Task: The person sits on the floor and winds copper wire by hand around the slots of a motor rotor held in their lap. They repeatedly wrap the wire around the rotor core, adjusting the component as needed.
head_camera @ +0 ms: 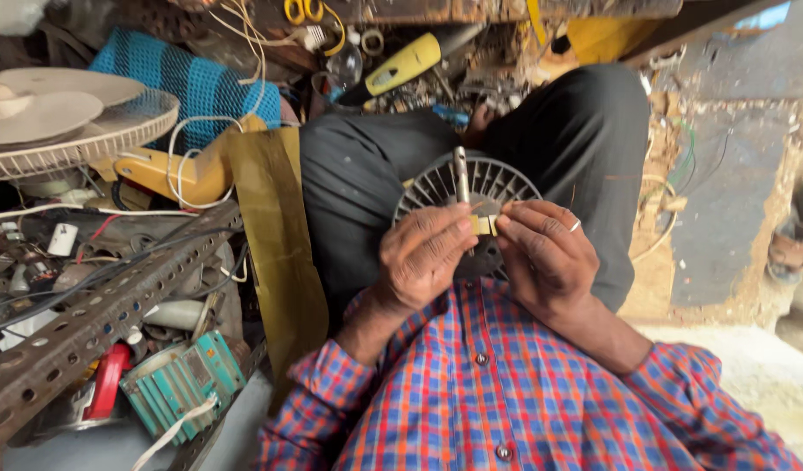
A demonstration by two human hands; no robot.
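Observation:
A round dark fan motor housing [506, 185] with radial vent slots rests on my lap, and a metal shaft [461, 173] sticks up from its centre. My left hand [423, 255] grips the housing at its near left side, thumb close to the shaft. My right hand [547, 253], with a ring on one finger, pinches a small brass-coloured part [483, 224] against the housing beside the shaft. Both hands hide the lower half of the housing. My sleeves are checked blue and orange.
A perforated rusty angle bar [88, 318] runs along the left, over tangled wires and a teal motor part [182, 384]. A white fan grille [79, 131], a blue mesh [192, 87], a yellow-handled tool [401, 65] and yellow scissors [304, 10] lie beyond. A crumbling wall [733, 174] stands right.

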